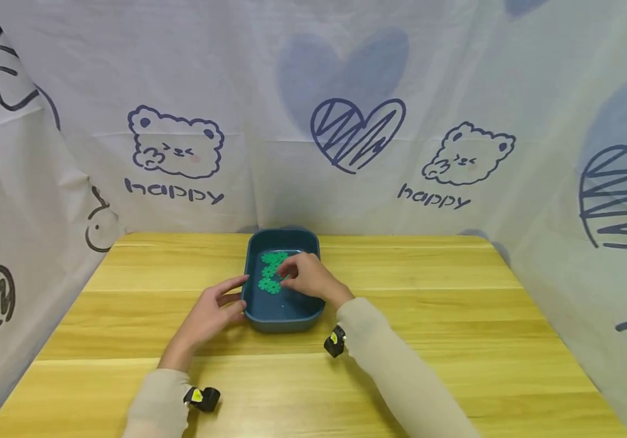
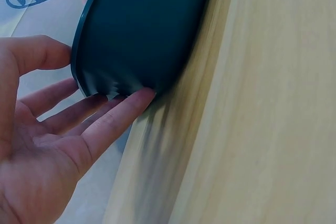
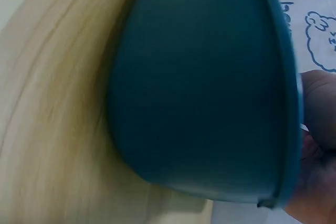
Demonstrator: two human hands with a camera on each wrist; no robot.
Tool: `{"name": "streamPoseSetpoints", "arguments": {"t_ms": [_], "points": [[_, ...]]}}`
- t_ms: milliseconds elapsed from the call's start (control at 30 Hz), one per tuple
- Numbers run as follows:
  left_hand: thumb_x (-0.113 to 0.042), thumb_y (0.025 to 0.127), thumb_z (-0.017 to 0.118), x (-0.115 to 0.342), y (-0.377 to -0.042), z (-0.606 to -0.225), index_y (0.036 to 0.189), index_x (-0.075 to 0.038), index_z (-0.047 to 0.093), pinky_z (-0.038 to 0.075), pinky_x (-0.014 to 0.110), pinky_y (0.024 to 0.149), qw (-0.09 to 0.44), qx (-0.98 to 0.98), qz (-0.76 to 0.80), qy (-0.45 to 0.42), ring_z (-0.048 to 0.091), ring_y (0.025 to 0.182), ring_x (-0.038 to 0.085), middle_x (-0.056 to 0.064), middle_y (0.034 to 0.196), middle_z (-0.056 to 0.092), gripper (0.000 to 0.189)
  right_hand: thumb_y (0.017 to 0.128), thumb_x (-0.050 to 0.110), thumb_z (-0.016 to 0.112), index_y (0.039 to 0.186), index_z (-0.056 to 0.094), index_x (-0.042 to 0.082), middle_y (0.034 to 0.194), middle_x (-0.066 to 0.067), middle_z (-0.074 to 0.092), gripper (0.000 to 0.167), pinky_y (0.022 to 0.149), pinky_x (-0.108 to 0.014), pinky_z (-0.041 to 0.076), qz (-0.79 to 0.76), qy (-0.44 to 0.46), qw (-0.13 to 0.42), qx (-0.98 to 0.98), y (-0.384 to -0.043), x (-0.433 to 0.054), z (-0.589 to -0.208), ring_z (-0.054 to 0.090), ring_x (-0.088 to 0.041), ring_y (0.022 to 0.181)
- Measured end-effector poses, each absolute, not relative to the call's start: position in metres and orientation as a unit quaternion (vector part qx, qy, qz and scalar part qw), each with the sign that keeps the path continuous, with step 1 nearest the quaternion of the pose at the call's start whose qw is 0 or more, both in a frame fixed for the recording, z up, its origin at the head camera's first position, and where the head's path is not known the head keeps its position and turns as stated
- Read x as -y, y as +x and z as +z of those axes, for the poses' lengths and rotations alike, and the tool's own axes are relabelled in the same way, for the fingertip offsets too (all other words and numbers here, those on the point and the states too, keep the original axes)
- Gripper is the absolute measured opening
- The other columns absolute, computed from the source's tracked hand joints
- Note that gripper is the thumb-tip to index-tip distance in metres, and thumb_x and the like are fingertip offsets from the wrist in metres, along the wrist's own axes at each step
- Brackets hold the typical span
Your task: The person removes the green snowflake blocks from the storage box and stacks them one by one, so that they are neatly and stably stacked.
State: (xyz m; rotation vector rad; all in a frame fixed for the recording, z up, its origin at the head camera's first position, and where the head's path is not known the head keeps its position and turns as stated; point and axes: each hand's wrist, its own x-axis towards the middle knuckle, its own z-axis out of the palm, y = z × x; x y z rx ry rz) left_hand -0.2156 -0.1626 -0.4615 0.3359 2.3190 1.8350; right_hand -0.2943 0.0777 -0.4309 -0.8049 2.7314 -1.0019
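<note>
A dark teal plastic bin [image 1: 286, 326] stands on the table, with several flat green flower-shaped plastic pieces [image 1: 269, 286] inside. My left hand [image 1: 209, 313] is at the bin's left side; in the left wrist view its extended fingers [image 2: 118, 121] touch the outer wall and the thumb tip meets the rim. Over the bin's right rim reaches my right hand [image 1: 313, 277], thumb and fingers bent close to the green pieces. Whether a piece is between those fingertips is too small to tell. In the right wrist view the bin's wall [image 3: 205, 87] hides most of that hand.
The bin sits toward the back of a light wood-grain table [image 1: 428, 304]. Behind it hangs a white cloth [image 1: 269, 176] printed with bears and hearts, which also runs along both sides. Each sleeve cuff has a small black camera [image 1: 335, 342] on it.
</note>
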Motion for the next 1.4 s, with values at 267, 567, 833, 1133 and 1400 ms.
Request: {"name": "streamPoseSetpoints", "arguments": {"t_ms": [267, 567, 833, 1133, 1400], "points": [[-0.001, 0.100, 0.056, 0.165, -0.216, -0.459, 0.156, 0.001, 0.040, 0.064, 0.035, 0.091, 0.081, -0.778, 0.612, 0.121, 0.054, 0.136, 0.048, 0.028, 0.162, 0.037, 0.058, 0.087, 0.003, 0.080, 0.112, 0.077, 0.003, 0.109, -0.010, 0.078, 0.026, 0.074, -0.020, 0.060, -0.330, -0.256, 0.080, -0.905, -0.302, -0.061, -0.442, 0.074, -0.018, 0.090], [-0.001, 0.100, 0.056, 0.165, -0.215, -0.458, 0.156, 0.000, 0.040, 0.063, 0.033, 0.094, 0.095, -0.772, 0.619, 0.113, 0.052, 0.139, 0.046, 0.025, 0.164, 0.035, 0.059, 0.085, 0.002, 0.082, 0.115, 0.077, 0.005, 0.114, -0.009, 0.077, 0.031, 0.088, -0.030, 0.062, -0.324, -0.229, 0.103, -0.912, -0.303, -0.053, -0.451, 0.071, -0.021, 0.101], [-0.002, 0.101, 0.056, 0.166, -0.215, -0.459, 0.157, 0.000, 0.040, 0.063, 0.036, 0.095, 0.092, -0.777, 0.612, 0.117, 0.052, 0.139, 0.047, 0.026, 0.164, 0.035, 0.058, 0.083, 0.002, 0.084, 0.115, 0.078, 0.007, 0.112, -0.007, 0.078, 0.032, 0.088, -0.028, 0.061, -0.299, -0.241, 0.101, -0.918, -0.303, -0.051, -0.452, 0.067, -0.017, 0.095], [-0.002, 0.101, 0.056, 0.167, -0.217, -0.460, 0.156, 0.000, 0.040, 0.064, 0.035, 0.093, 0.089, -0.778, 0.611, 0.119, 0.054, 0.137, 0.048, 0.029, 0.161, 0.038, 0.058, 0.084, 0.006, 0.084, 0.112, 0.080, 0.008, 0.108, -0.005, 0.080, 0.028, 0.091, -0.030, 0.061, -0.251, -0.272, 0.097, -0.924, -0.303, -0.050, -0.450, 0.070, -0.017, 0.097], [-0.003, 0.101, 0.056, 0.166, -0.217, -0.460, 0.157, -0.002, 0.041, 0.064, 0.035, 0.091, 0.089, -0.783, 0.605, 0.112, 0.055, 0.136, 0.047, 0.027, 0.162, 0.037, 0.058, 0.081, 0.011, 0.088, 0.111, 0.080, 0.008, 0.104, -0.005, 0.080, 0.032, 0.091, -0.030, 0.061, -0.194, -0.285, 0.104, -0.933, -0.303, -0.050, -0.444, 0.069, -0.016, 0.094]]}}
